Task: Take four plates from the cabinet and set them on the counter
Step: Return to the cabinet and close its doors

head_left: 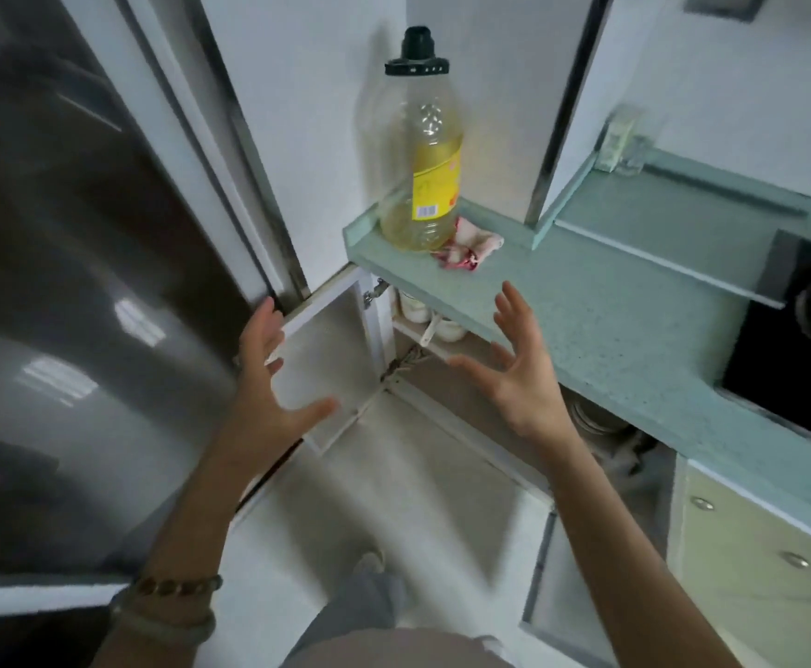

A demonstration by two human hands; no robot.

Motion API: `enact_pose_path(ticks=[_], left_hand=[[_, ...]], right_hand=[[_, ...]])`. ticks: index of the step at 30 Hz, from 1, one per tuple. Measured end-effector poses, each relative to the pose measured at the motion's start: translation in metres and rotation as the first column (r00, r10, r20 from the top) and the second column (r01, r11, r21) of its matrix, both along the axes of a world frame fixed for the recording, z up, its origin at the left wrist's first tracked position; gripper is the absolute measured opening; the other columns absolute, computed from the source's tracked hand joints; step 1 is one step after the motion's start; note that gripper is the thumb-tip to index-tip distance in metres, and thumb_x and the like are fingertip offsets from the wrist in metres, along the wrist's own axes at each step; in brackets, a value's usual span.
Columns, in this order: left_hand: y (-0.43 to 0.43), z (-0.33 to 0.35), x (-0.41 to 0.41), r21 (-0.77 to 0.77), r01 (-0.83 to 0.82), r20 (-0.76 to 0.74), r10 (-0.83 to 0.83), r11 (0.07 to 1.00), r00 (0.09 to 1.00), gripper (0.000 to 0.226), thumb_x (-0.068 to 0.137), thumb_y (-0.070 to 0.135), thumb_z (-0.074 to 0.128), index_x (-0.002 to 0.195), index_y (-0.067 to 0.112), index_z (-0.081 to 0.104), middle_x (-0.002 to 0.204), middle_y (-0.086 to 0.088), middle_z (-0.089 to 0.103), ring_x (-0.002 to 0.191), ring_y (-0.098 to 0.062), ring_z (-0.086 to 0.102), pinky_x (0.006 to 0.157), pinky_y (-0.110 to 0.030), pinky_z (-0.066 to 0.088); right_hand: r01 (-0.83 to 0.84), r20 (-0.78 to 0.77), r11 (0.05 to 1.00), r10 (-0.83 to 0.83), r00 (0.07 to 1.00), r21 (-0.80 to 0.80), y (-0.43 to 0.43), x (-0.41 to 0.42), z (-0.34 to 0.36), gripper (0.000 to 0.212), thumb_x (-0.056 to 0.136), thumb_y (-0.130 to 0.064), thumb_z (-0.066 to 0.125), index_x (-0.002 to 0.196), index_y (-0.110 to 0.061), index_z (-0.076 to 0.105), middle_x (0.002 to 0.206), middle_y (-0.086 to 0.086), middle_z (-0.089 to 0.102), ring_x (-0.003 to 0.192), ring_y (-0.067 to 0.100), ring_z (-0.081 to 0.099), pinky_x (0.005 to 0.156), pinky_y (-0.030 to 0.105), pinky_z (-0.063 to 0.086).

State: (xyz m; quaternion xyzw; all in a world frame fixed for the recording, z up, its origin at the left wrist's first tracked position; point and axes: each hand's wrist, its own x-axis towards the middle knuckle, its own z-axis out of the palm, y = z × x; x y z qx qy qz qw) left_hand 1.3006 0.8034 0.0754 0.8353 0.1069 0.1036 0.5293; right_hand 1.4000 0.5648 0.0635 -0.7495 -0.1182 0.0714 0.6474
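Note:
The low cabinet (396, 359) under the pale green counter (586, 301) stands with its left door (321, 349) swung open. Inside, white dishes (423, 311) show on a rack at the back, and stacked plates (591, 417) show below the counter edge to the right. My left hand (273, 378) hovers with fingers spread in front of the open door. My right hand (519, 364) is raised with fingers spread before the cabinet opening, just under the counter edge. Both hands hold nothing.
A big oil bottle (423, 147) and a crumpled red-white cloth (466, 250) sit on the counter's left end. A black stove (799, 339) lies at right. A dark glossy fridge front (71, 282) fills the left. Another cabinet door (591, 585) hangs open at lower right.

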Motion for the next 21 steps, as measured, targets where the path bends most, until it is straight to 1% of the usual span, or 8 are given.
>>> enact_pose_path(ticks=[2,6,8,10,13,15,18,21], left_hand=[[0.024,0.004,0.032,-0.011,0.079,-0.006,-0.079,0.997,0.997,0.114,0.060,0.015,0.082,0.150,0.027,0.013,0.147,0.009,0.027,0.138,-0.006,0.028,0.115,-0.038,0.027],[0.053,0.002,0.080,-0.017,0.250,0.005,-0.250,0.968,0.968,0.111,0.065,0.013,0.084,0.149,0.030,0.014,0.153,0.009,0.025,0.140,0.000,0.026,0.117,-0.037,0.025],[0.059,-0.003,0.097,-0.037,0.306,0.019,-0.305,0.951,0.952,0.110,0.064,0.018,0.082,0.148,0.032,0.013,0.153,0.008,0.024,0.139,0.001,0.027,0.115,-0.033,0.026],[0.062,-0.011,0.107,-0.060,0.329,0.030,-0.328,0.942,0.944,0.109,0.063,0.023,0.079,0.149,0.033,0.013,0.152,0.008,0.025,0.137,0.001,0.029,0.112,-0.027,0.027],[0.065,-0.027,0.113,-0.092,0.356,0.043,-0.353,0.930,0.935,0.109,0.062,0.024,0.079,0.148,0.033,0.013,0.153,0.006,0.025,0.137,0.001,0.030,0.110,-0.024,0.028],[0.065,-0.037,0.112,-0.111,0.373,0.044,-0.371,0.921,0.928,0.108,0.061,0.024,0.079,0.147,0.037,0.014,0.154,0.006,0.024,0.136,0.002,0.030,0.108,-0.021,0.028],[0.062,-0.048,0.101,-0.119,0.396,0.046,-0.393,0.911,0.918,0.107,0.062,0.025,0.079,0.146,0.038,0.015,0.153,0.007,0.024,0.137,0.000,0.030,0.110,-0.023,0.029],[0.061,-0.057,0.085,-0.111,0.420,0.042,-0.418,0.901,0.908,0.107,0.063,0.025,0.079,0.148,0.033,0.014,0.150,0.009,0.026,0.138,-0.001,0.030,0.111,-0.026,0.029]], right_hand=[[0.103,-0.023,0.995,-0.103,0.994,0.006,0.014,0.009,0.002,0.093,0.076,-0.011,0.078,0.149,-0.026,0.023,0.152,-0.001,0.031,0.138,0.007,0.031,0.109,0.028,0.033],[0.265,-0.063,0.964,-0.265,0.962,-0.008,0.027,0.012,0.006,0.092,0.075,-0.011,0.077,0.149,-0.024,0.023,0.151,-0.003,0.032,0.138,0.009,0.032,0.106,0.026,0.033],[0.325,-0.078,0.946,-0.325,0.942,-0.021,0.027,0.009,0.005,0.091,0.076,-0.009,0.076,0.149,-0.024,0.023,0.152,-0.003,0.031,0.139,0.010,0.030,0.107,0.027,0.032],[0.371,-0.086,0.928,-0.373,0.924,-0.037,0.028,0.003,0.003,0.090,0.077,-0.008,0.076,0.148,-0.025,0.023,0.153,-0.003,0.030,0.139,0.009,0.030,0.109,0.028,0.032],[0.415,-0.086,0.908,-0.419,0.904,-0.065,0.028,-0.007,0.000,0.089,0.078,-0.009,0.075,0.148,-0.027,0.024,0.153,-0.004,0.031,0.139,0.007,0.030,0.110,0.029,0.032],[0.440,-0.085,0.895,-0.446,0.891,-0.079,0.027,-0.017,-0.004,0.090,0.077,-0.009,0.076,0.148,-0.029,0.024,0.153,-0.004,0.031,0.138,0.007,0.030,0.110,0.030,0.031],[0.484,-0.096,0.872,-0.489,0.867,-0.073,0.022,-0.035,-0.012,0.091,0.076,-0.006,0.077,0.147,-0.030,0.025,0.153,-0.004,0.031,0.139,0.007,0.031,0.114,0.035,0.031],[0.502,-0.102,0.861,-0.508,0.855,-0.081,0.021,-0.055,-0.021,0.091,0.075,-0.007,0.077,0.147,-0.029,0.026,0.152,-0.006,0.032,0.136,0.004,0.033,0.111,0.033,0.033]])
